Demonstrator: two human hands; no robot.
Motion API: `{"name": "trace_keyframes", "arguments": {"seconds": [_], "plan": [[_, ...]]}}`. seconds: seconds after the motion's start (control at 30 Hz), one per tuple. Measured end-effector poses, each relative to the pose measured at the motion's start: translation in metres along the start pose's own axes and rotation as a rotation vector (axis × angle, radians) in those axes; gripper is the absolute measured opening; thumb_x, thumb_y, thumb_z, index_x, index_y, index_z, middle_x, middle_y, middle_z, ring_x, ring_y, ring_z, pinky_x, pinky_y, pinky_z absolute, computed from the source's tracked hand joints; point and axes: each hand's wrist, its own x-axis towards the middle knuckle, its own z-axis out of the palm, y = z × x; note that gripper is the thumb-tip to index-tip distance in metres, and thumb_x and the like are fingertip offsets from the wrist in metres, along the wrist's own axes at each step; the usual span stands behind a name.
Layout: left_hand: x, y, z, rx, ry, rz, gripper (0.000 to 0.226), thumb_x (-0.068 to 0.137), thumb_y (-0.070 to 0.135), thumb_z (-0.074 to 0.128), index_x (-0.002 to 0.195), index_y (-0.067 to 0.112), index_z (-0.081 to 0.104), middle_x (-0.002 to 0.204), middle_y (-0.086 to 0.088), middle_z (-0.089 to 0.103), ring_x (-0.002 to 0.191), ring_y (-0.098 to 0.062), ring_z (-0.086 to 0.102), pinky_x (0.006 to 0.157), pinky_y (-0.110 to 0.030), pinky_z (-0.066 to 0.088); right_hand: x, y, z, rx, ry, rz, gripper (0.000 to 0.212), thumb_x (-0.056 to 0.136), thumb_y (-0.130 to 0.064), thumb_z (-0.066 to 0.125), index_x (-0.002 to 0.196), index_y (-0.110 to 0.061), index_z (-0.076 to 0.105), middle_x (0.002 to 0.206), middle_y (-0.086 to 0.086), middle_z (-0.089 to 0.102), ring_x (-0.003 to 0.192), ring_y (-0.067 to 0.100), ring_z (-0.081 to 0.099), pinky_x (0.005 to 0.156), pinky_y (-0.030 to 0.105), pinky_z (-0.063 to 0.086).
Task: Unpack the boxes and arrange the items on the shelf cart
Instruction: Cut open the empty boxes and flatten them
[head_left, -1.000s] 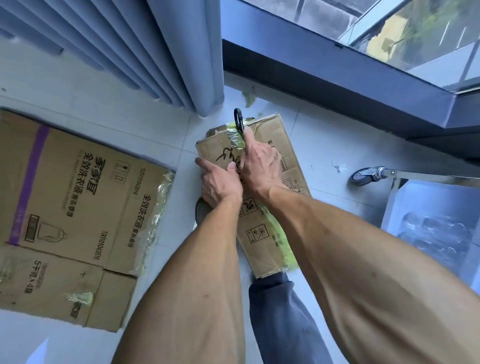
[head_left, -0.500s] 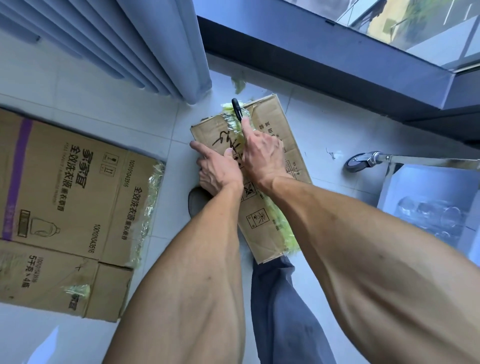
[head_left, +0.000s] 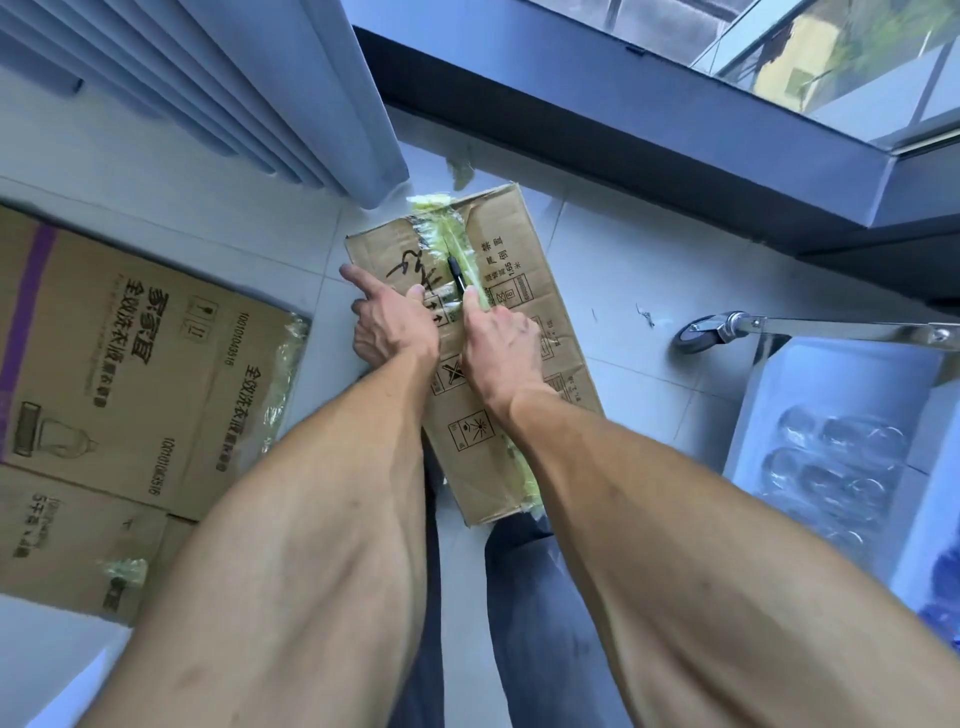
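The small cardboard box lies on the tiled floor at the centre of my view, its long axis running from about five o'clock to eleven o'clock, with yellow-green tape along its top seam. My right hand is clenched around a black cutting tool, index finger stretched along it, the tip pressed into the tape line. A second ago that tool stood at the box's far edge, near twelve o'clock; now it sits closer to me along the seam, and the tape beyond it looks torn and ragged, so I judge the far stretch of the seam is slit and the near stretch, toward five o'clock, is still sealed. My left hand presses down flat on the box's left flap, fingers spread and grasping nothing, index finger pointing toward ten o'clock, steadying the box against the pull. The flaps are still closed, so nothing is unpacked from this box yet. At nine o'clock a larger printed carton lies on the floor, well apart. At three o'clock stands the shelf cart, one caster wheel showing, with a white tray holding clear glasses.
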Motion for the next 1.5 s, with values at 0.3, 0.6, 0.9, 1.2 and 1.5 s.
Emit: {"name": "trace_keyframes", "arguments": {"seconds": [0.3,0.6,0.9,1.2,1.5], "plan": [[-0.084,-0.026,0.023,-0.128,-0.096,-0.044,0.083,0.086,0.042,0.058,0.153,0.018,0.014,0.124,-0.020,0.060,0.113,-0.037,0.058,0.083,-0.040,0.041,-0.033,0.036,-0.019,-0.018,0.030,0.040,0.020,0.102,-0.005,0.032,0.104,-0.006,0.051,0.093,0.012,0.065,0.083,0.028,0.060,0.076,0.039,0.047],[-0.141,-0.081,0.071,-0.083,-0.164,-0.140,0.055,0.097,0.050,0.050,0.126,0.006,0.037,0.123,-0.024,0.060,0.115,-0.037,0.057,0.075,-0.037,0.030,-0.069,0.043,0.019,0.064,0.060,0.066,0.023,0.102,-0.004,0.035,0.119,-0.002,0.051,0.082,0.010,0.056,0.074,0.025,0.049,0.077,0.039,0.046],[-0.127,-0.094,0.067,-0.164,-0.145,-0.149,0.060,0.095,0.050,0.056,0.132,0.007,0.037,0.134,-0.022,0.055,0.125,-0.038,0.051,0.098,-0.040,0.038,-0.144,0.050,0.057,0.017,0.025,0.079,0.023,0.098,-0.007,0.037,0.115,-0.005,0.051,0.099,0.017,0.067,0.093,0.036,0.064,0.077,0.040,0.045],[-0.113,-0.114,0.065,-0.134,-0.078,-0.113,0.059,0.095,0.045,0.059,0.133,0.005,0.038,0.138,-0.018,0.053,0.131,-0.034,0.047,0.105,-0.040,0.033,-0.193,0.033,0.085,0.072,-0.065,0.174,0.024,0.095,-0.007,0.042,0.094,-0.007,0.066,0.099,0.017,0.068,0.094,0.036,0.065,0.069,0.035,0.038],[-0.129,-0.132,0.062,-0.101,-0.053,-0.068,0.058,0.096,0.048,0.055,0.130,0.005,0.036,0.133,-0.020,0.055,0.123,-0.035,0.052,0.099,-0.042,0.038,-0.236,0.041,0.113,0.203,-0.091,0.207,0.008,0.089,-0.009,0.049,0.083,-0.013,0.053,0.070,0.009,0.054,0.073,0.031,0.062,0.062,0.033,0.043]]}}
